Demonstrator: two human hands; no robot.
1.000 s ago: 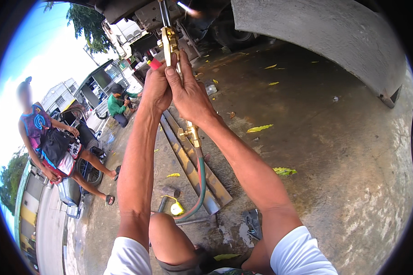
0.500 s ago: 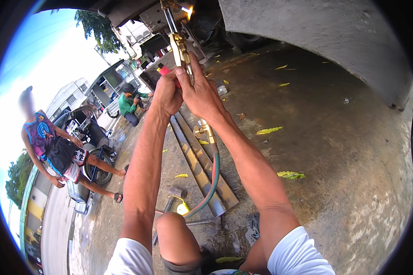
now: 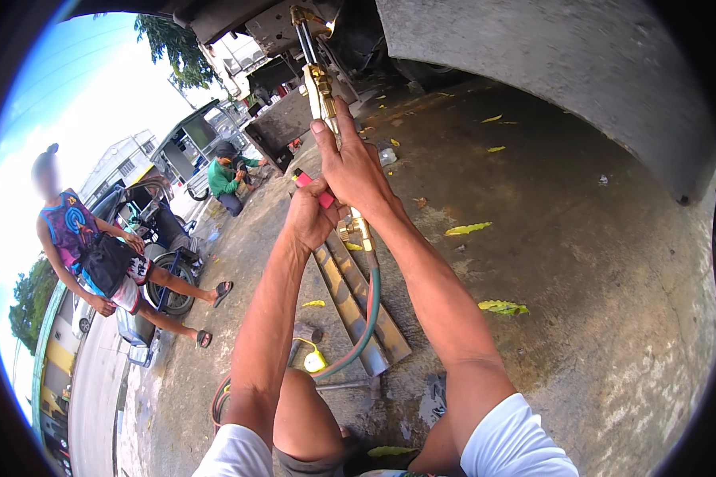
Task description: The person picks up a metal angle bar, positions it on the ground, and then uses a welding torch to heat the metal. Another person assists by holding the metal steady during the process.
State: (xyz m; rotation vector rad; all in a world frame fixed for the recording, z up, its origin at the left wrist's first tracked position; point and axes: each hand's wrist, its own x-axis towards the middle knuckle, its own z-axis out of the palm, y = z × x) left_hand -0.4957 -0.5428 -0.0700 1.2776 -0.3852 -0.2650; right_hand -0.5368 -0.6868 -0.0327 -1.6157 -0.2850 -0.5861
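Observation:
A brass cutting torch (image 3: 319, 82) points up and away from me, with a small flame glowing at its tip under the dark vehicle body. My right hand (image 3: 359, 173) is wrapped round the torch's handle, thumb along its upper side. Lower down, my left hand (image 3: 306, 221) is closed on a pink lighter (image 3: 317, 191), its knuckles close against the right wrist and the torch. Brass valves (image 3: 356, 232) show below the hands. From there a green hose (image 3: 367, 334) and a red one curve down toward my knees.
A long steel channel (image 3: 358, 294) lies on the concrete beneath my arms. Near my knee are a hammer (image 3: 306, 332) and a yellow tape measure (image 3: 316, 362). A grey panel (image 3: 549, 63) overhangs the right. One person (image 3: 79, 230) stands left; another (image 3: 225, 183) crouches farther off.
My left hand has moved down along the torch with the lighter, away from the right thumb. The flame at the tip shows smaller. The torch has shifted slightly right.

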